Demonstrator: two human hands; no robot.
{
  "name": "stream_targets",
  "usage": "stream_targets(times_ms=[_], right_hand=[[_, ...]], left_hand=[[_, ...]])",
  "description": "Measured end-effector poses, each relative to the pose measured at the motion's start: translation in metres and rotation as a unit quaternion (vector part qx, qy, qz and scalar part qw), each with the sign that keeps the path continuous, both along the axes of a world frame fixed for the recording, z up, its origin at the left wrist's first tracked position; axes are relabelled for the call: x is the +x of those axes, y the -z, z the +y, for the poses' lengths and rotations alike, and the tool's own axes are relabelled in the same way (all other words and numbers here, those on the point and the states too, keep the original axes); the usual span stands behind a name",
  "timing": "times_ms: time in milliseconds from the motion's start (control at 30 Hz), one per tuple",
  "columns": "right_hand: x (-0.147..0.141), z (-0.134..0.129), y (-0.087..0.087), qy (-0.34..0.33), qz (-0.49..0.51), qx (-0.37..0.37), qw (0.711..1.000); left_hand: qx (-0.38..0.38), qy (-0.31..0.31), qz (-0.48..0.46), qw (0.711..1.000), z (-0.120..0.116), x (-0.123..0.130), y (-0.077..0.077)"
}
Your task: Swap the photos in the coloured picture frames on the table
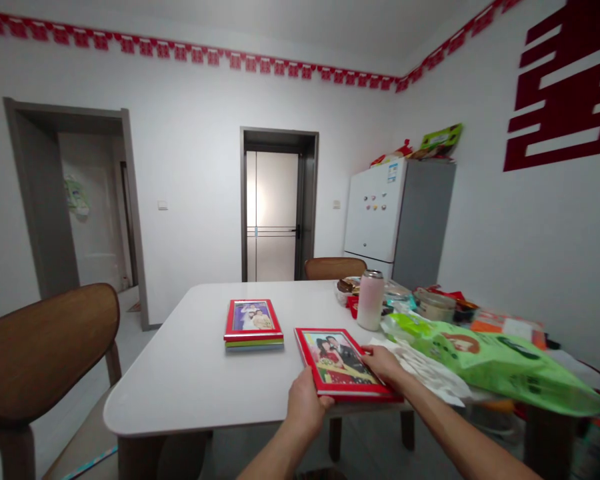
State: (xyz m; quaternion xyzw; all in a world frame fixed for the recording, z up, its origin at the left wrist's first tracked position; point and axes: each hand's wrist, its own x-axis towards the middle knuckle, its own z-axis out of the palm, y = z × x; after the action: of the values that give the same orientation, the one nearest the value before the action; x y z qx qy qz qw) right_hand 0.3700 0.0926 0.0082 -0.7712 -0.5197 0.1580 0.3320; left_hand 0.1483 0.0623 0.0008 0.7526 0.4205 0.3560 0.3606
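A red picture frame (pixel 341 363) with a photo of two people lies at the table's front edge, face up. My left hand (pixel 305 402) is closed on its lower left corner, thumb at the front edge. On its right side, my right hand (pixel 384 365) grips the border, fingers over the rim. Whether the frame rests fully on the table or is slightly lifted, I cannot tell. To the left, apart from both hands, a second red picture frame (pixel 253 319) lies on top of a green-edged one (pixel 254 345).
The white table (pixel 180 383) carries a pink-white tumbler (pixel 371 300), crumpled white tissue (pixel 430 370), a green plastic bag (pixel 500 363) and a round tub (pixel 434 304) on the right. Wooden chairs (pixel 45 353) stand at the left and far side. Behind is a fridge (pixel 375 210).
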Motion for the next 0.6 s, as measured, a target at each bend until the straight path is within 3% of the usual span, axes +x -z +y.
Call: stream_targets(times_ms=[133,233,300,467,600], right_hand=[[-0.004,0.001,-0.004,0.006,-0.093,-0.01,0.996],[-0.027,0.007,-0.01,0.001,-0.165,0.005,0.986],[-0.058,0.016,-0.012,-0.034,-0.205,0.039,0.977],[-0.165,0.057,-0.015,-0.198,-0.258,0.11,0.939],[-0.218,0.081,-0.017,-0.236,-0.289,0.123,0.92]], left_hand=[[0.006,-0.014,0.019,1.0,0.001,-0.001,-0.001],[-0.003,-0.043,0.004,0.999,0.007,-0.012,0.003],[-0.016,-0.081,-0.014,0.997,0.016,-0.028,0.007],[-0.062,-0.178,-0.09,0.978,0.052,-0.083,0.015],[-0.107,-0.223,-0.192,0.95,0.072,-0.11,0.019]])
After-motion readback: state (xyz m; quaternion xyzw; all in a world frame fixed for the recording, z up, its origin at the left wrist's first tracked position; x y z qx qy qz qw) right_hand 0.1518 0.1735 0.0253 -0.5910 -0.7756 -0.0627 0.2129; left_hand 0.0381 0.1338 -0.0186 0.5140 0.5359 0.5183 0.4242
